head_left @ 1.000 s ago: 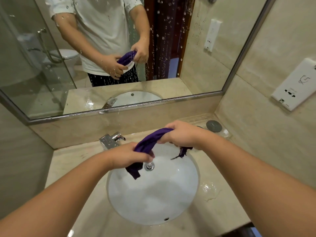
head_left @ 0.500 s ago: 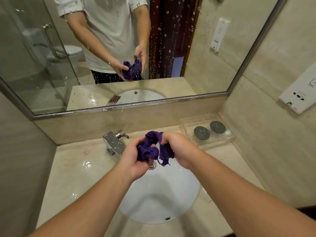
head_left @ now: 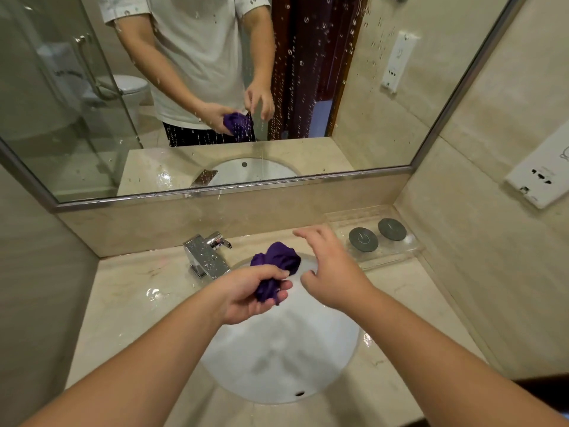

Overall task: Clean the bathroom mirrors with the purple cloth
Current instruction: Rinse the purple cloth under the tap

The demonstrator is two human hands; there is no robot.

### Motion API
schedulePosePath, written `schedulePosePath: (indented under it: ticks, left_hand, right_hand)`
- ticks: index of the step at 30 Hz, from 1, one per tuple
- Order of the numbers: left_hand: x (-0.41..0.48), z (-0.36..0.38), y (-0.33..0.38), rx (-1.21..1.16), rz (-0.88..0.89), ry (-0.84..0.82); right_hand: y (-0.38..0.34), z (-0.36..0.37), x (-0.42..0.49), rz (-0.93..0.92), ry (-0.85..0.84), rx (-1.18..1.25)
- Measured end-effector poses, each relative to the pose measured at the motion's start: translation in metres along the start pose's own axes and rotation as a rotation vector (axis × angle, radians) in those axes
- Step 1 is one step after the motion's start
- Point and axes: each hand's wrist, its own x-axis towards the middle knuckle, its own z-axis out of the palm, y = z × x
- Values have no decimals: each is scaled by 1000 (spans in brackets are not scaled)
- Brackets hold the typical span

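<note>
Prep: my left hand [head_left: 246, 295] grips the purple cloth [head_left: 277, 263], right hand [head_left: 334, 274] spread; spattered mirror [head_left: 369, 118] at twelve o'clock comes next.

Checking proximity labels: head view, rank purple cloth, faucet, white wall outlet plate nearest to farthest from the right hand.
1. purple cloth, just left of the right hand, gripped by the left hand.
2. faucet, farther left on the counter.
3. white wall outlet plate, up on the right wall.

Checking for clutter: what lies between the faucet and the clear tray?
Head view: the bunched purple cloth, gripped by the left hand, and the open right hand, over the sink.
</note>
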Motion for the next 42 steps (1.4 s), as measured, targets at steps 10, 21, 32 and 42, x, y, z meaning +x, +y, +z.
schedulePosePath:
  ticks: [10,21,32,42]
  left_hand:
    - [0,20,6,1194,96,172]
    - [36,-9,-25,1442,358,519]
    - [40,-71,-79,191,66,241]
    - [94,-93,-127,5,-17,553]
  right_hand:
    - [-1,27,18,-181,-362,-414]
    - [-1,56,48,69,-584,-306]
    - [31,103,28,735,-488,781]
    - [71,208,18,938,-455,679]
